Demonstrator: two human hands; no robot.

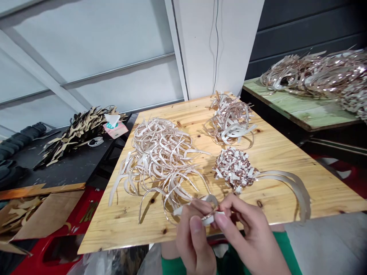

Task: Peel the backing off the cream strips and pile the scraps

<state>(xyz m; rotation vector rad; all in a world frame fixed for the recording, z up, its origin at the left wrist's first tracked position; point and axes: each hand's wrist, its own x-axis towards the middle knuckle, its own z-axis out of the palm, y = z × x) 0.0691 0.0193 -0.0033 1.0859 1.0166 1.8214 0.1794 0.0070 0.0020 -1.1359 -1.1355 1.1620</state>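
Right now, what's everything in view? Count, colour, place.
Wooden table: 1, brown, centre
Loose strips: 1 heap, pale copper, table's left
Tangled strips: 1 heap, pale copper, table's far end
Curled bits: 1 cluster, pale copper, right of centre
Long strips: uncounted, pale, table's right
Held strips: uncounted, whitish, near edge
Dark table: 1, black, left
Cut strips: 1 heap, black and tan, dark table
Tissue box: 1, pink, dark table
Ring: 1, white, dark table
Bundles: uncounted, dark, left
Cardboard box: 1, brown, lower left
Plastic: uncounted, red, lower left
Side board: 1, pale green, right
Shiny strips: 1 heap, copper, side board
Wire: 1, dark, wall
Clothing: uncounted, green, bottom
Left hand: 1, bottom
Right hand: 1, bottom
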